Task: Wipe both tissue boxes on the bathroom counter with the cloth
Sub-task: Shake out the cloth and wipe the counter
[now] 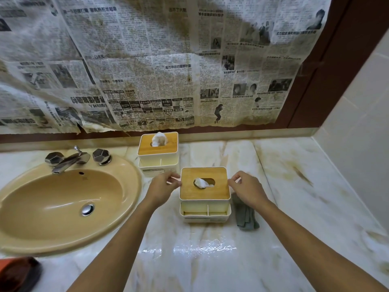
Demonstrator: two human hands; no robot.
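Two white tissue boxes with wooden lids stand on the marble counter [210,260]. The near tissue box [205,194] is in the middle, a tissue poking from its slot. My left hand [163,187] pinches the lid's left edge and my right hand [245,189] pinches its right edge. The far tissue box [157,151] stands behind and to the left, against the wall, with a tissue sticking up. A grey cloth [246,218] lies crumpled on the counter just right of the near box, partly under my right wrist; neither hand holds it.
A tan oval sink [63,205] with a chrome tap [69,160] fills the counter's left side. Newspaper [147,70] covers the wall behind. A tiled side wall [357,133] closes the right. A wet patch shines on the counter near the front. A dark red object [19,272] sits bottom left.
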